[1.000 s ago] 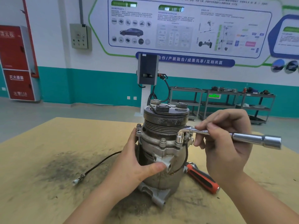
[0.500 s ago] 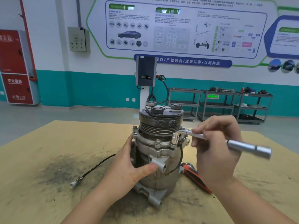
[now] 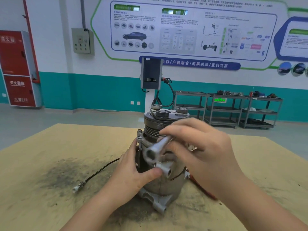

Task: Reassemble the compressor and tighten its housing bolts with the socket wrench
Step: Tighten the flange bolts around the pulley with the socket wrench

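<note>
The compressor (image 3: 160, 164) is standing upright in the middle of the wooden table (image 3: 50, 164), grimy grey casting, ribbed pulley and clutch plate up top, black wire trailing off left. The left hand (image 3: 133, 174) is gripping its body, thumb across the front. The right hand (image 3: 200, 152) is pinching the socket wrench (image 3: 158, 145), its open hex end pointing toward me, blurred.

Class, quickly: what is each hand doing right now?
Left hand: grips the compressor body.
Right hand: holds the socket wrench.
</note>
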